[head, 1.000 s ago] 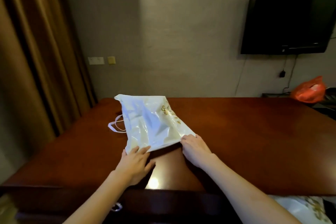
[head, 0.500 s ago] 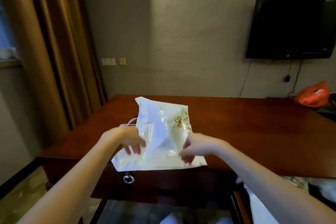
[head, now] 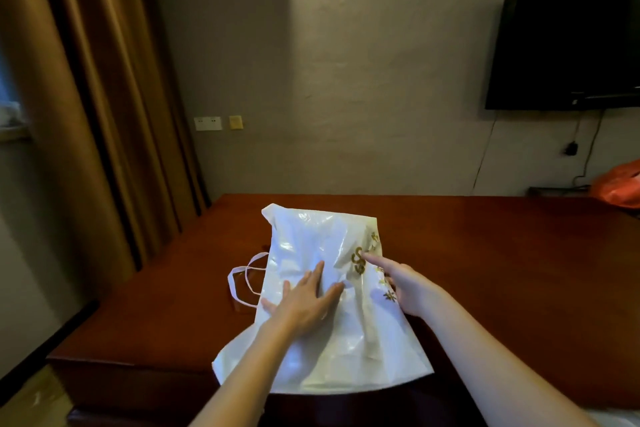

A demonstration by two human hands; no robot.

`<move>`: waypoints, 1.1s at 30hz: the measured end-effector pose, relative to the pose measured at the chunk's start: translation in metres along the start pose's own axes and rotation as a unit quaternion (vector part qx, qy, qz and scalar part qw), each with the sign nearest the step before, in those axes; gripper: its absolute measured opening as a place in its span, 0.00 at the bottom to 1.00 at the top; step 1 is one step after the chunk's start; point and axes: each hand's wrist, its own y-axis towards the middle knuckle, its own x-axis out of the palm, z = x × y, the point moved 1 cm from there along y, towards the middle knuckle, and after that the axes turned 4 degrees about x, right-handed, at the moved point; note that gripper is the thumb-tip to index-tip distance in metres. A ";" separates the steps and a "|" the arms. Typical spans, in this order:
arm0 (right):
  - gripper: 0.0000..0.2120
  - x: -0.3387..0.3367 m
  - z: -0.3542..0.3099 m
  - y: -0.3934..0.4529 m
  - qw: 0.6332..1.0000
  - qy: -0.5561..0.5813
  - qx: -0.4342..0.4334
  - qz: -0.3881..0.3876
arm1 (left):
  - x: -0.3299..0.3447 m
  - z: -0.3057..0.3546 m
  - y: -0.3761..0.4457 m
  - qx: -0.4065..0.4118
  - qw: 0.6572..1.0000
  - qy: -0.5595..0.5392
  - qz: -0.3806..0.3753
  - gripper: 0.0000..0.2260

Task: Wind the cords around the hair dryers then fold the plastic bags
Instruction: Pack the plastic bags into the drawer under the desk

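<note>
A white plastic bag (head: 311,243) with gold print lies on the dark red wooden table (head: 485,270), its near end hanging over the table's front edge. Its white loop handles (head: 242,279) stick out to the left. My left hand (head: 304,298) lies flat on the middle of the bag, fingers spread. My right hand (head: 405,284) rests at the bag's right edge, index finger stretched onto the gold print; the other fingers curl at the edge, grip unclear. No hair dryer is in view.
An orange plastic bag (head: 620,187) sits at the far right behind the table. A black TV (head: 564,48) hangs on the wall, cables below it. Brown curtains (head: 86,97) hang at the left. The table's left edge drops to the floor.
The bag was lifted off the table by both hands half a second ago; now it lies down again nearer me, overhanging the front edge, with my left hand flat on it.
</note>
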 end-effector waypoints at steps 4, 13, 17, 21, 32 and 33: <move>0.46 0.005 -0.001 0.025 0.997 -0.072 0.004 0.006 | 0.000 -0.003 0.000 -0.001 1.000 0.007 -0.009 0.33; 0.27 0.018 -0.001 0.012 0.996 -0.077 -0.035 -0.025 | 0.011 -0.005 -0.035 0.037 0.999 0.003 -0.032 0.34; 0.18 0.029 0.004 0.004 0.989 -0.097 -0.104 0.027 | 0.009 -0.002 -0.043 0.047 0.998 -0.012 -0.029 0.34; 0.41 0.032 0.011 -0.003 0.994 -0.054 -0.095 -0.002 | 0.000 -0.002 -0.053 0.054 0.998 -0.013 -0.043 0.34; 0.30 0.008 0.051 -0.028 0.979 0.154 -0.116 -0.064 | -0.032 -0.010 -0.076 -0.019 0.986 -0.163 -0.018 0.57; 0.30 0.005 0.049 -0.033 0.974 0.171 -0.129 -0.070 | -0.036 -0.012 -0.079 -0.024 0.978 -0.205 -0.016 0.56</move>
